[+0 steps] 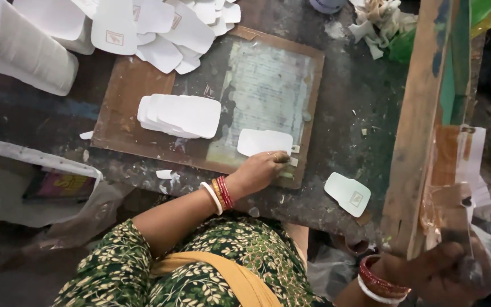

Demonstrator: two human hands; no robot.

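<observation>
Her left hand (262, 169) presses fingertips flat on the near edge of a blank white card (265, 141) lying lengthwise across the brown printing board (126, 96), gripping nothing; her right hand (444, 273), well apart, clasps the raised wooden screen frame (421, 125).

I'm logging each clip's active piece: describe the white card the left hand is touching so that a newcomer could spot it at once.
Find the brown board in the middle of the dark worktable, with its pale grey-green printing panel. At the panel's lower edge lies a single white card with rounded corners, the left hand resting its fingertips on it. It lies alone and blank, unlike the fanned stack of cards to its left.
</observation>
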